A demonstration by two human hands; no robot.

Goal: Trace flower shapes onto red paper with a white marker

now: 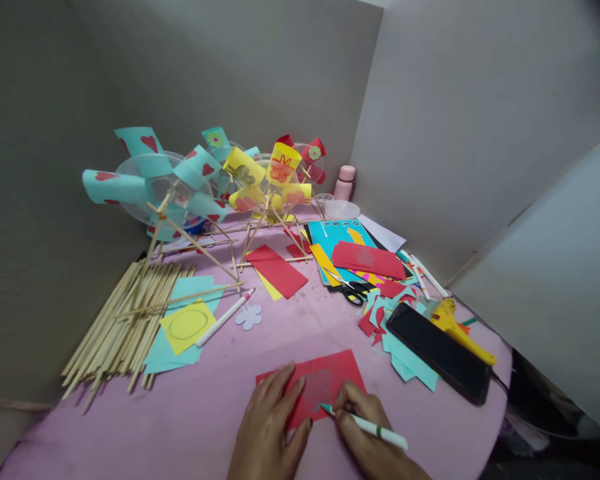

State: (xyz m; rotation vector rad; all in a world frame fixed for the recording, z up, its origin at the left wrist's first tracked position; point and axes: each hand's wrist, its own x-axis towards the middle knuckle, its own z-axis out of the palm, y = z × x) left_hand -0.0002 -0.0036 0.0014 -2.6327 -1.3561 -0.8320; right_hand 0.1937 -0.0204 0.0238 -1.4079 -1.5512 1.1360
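Observation:
A red paper sheet point(330, 377) lies on the pink tabletop point(205, 413) near the front edge, with a faint drawn shape at its middle. My left hand point(270, 427) lies flat on the sheet's left side, fingers stretched out and pressing it down. My right hand point(370, 427) is closed round a white marker with a green tip point(375, 425). The marker's tip touches the red sheet just below the drawn shape.
A bundle of wooden sticks point(125, 320) lies at the left beside blue and yellow paper. Paper-cup pinwheel models point(205, 180) stand at the back. Scissors point(350, 287), coloured sheets, paper scraps, a black phone point(440, 350) and a yellow glue gun point(455, 327) crowd the right. Grey walls enclose the table.

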